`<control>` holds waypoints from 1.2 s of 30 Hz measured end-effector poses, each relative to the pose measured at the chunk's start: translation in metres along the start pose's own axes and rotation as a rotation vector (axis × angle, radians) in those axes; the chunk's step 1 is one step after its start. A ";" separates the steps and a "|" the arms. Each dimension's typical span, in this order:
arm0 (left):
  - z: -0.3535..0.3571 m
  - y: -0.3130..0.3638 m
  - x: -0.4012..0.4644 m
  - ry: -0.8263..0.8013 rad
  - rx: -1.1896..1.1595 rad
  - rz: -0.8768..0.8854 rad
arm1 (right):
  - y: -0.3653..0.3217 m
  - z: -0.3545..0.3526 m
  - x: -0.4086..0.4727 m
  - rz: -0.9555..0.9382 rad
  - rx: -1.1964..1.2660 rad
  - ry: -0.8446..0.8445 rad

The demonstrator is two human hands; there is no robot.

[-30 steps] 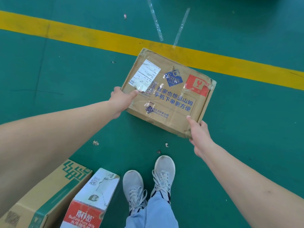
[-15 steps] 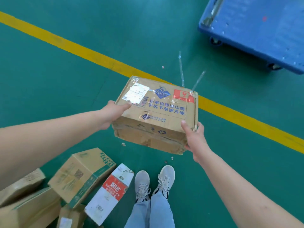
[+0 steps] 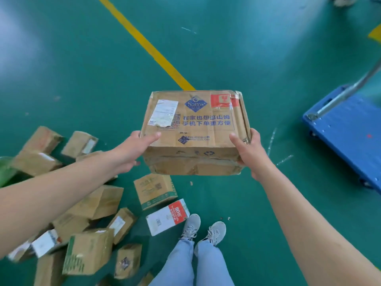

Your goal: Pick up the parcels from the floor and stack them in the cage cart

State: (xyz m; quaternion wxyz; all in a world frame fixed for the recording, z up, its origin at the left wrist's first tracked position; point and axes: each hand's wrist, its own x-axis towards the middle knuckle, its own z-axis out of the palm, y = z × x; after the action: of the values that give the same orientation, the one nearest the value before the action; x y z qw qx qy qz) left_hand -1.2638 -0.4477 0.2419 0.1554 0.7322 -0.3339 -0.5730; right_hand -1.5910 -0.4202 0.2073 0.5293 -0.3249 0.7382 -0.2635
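i hold the cardboard parcel [image 3: 195, 129] up off the green floor [image 3: 257, 58], out in front of me between both hands. my left hand [image 3: 135, 150] grips its near left corner, thumb lying across the top face and fingers curled underneath. my right hand [image 3: 250, 152] clamps the near right corner the same way, thumb on top, fingers wrapped round the side. the parcel is roughly level, its top showing a white shipping label, a blue diamond logo, a red fragile sticker and blue printed characters. a yellow line [image 3: 148, 46] runs on the floor from the far left toward the parcel. to the right stands a blue platform cart [image 3: 350, 131] with a metal handle. near left, a heap of other parcels [image 3: 97, 205] lies on the floor, a white and red carton [image 3: 167, 216] just beside my grey shoes [image 3: 204, 229].
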 end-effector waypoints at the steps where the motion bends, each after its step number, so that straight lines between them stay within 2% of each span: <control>1: -0.021 -0.005 -0.026 0.029 -0.047 -0.004 | -0.020 0.009 -0.016 -0.034 -0.033 -0.033; 8: -0.101 -0.043 -0.151 0.215 -0.332 0.069 | -0.101 0.045 -0.092 -0.227 -0.174 -0.209; 15: -0.104 -0.107 -0.265 0.516 -0.569 0.089 | -0.126 0.080 -0.172 -0.398 -0.284 -0.424; 20: -0.089 -0.167 -0.344 0.714 -0.685 0.041 | -0.120 0.111 -0.223 -0.492 -0.375 -0.613; 29: -0.069 -0.285 -0.478 0.958 -0.887 -0.112 | -0.081 0.197 -0.333 -0.598 -0.579 -0.915; 36: -0.073 -0.379 -0.564 1.139 -1.035 -0.175 | -0.032 0.280 -0.439 -0.678 -0.702 -1.067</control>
State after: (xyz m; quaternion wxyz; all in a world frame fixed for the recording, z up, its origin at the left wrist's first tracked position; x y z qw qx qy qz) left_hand -1.1450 0.1933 0.4476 0.5795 0.7718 0.1670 -0.2014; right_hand -1.2170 -0.1202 0.4144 0.5712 -0.7713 0.2787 0.0339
